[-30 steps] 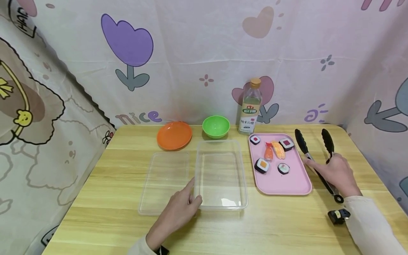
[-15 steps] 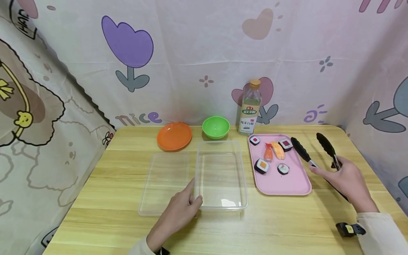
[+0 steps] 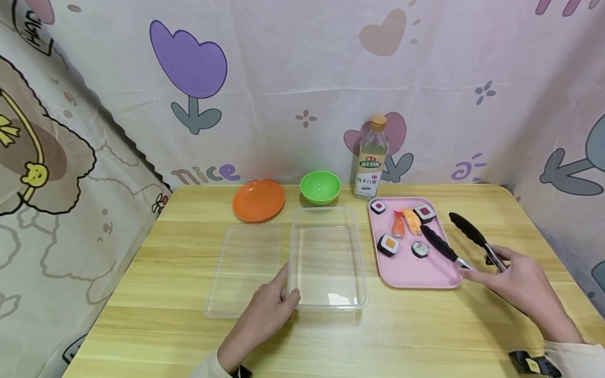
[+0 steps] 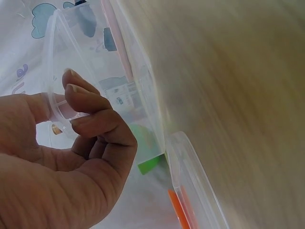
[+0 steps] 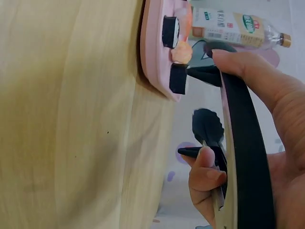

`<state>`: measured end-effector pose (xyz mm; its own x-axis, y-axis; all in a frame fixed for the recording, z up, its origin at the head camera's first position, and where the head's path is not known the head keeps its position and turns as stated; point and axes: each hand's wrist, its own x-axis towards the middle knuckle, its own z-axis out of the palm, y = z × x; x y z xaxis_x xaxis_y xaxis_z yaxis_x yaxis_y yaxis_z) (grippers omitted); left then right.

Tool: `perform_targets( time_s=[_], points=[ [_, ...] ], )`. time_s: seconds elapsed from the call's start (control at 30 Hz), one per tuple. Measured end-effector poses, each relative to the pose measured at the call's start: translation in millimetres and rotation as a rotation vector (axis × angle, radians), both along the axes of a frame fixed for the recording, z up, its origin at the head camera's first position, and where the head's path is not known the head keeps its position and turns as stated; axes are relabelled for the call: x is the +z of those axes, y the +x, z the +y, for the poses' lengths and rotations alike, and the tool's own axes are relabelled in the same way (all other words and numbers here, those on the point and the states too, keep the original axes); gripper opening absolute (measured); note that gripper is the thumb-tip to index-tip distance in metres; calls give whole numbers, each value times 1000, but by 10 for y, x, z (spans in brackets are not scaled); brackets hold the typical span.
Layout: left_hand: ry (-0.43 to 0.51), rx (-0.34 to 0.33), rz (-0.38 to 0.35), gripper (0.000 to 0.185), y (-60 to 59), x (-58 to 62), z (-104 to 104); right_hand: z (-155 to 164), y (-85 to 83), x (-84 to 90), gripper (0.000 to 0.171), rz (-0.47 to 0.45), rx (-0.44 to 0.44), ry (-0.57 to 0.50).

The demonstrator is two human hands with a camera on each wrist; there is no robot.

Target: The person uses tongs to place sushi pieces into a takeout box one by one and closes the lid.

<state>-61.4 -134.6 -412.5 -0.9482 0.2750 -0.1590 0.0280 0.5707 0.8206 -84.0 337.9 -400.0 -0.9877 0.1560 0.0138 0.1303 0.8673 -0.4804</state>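
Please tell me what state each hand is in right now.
Left hand: holding the clear container by its rim.
Right hand: holding the tongs, tips apart.

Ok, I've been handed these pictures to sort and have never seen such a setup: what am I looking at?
There is no machine here, just a person's left hand and right hand, both bare. The wide pictures are taken from the person's head; the two close ones from the left and right wrists.

On the pale wood-grained table lie a pink rectangular tray with six sushi-like pieces and a clear flat rectangular panel. At the back are a round orange plate, a round green bowl and a clear, labelled bottle.

The left hand grips the rim of a clear rectangular plastic box. The right hand holds black-and-silver tongs, their tips apart.
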Motion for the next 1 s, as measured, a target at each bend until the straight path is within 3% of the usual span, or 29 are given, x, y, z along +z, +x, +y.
perform_targets(
  time_s=[0.23, 0.7, 1.0],
  points=[
    [0, -3, 1, 68, 10, 1, -2, -69, 96, 45, 100, -69, 52, -44],
    [7, 0, -7, 68, 17, -7, 7, -102, 137, 39, 88, -28, 137, 15],
    [-10, 8, -11, 68, 13, -3, 6, -127, 91, 13, 89, -42, 186, 25]
  ],
)
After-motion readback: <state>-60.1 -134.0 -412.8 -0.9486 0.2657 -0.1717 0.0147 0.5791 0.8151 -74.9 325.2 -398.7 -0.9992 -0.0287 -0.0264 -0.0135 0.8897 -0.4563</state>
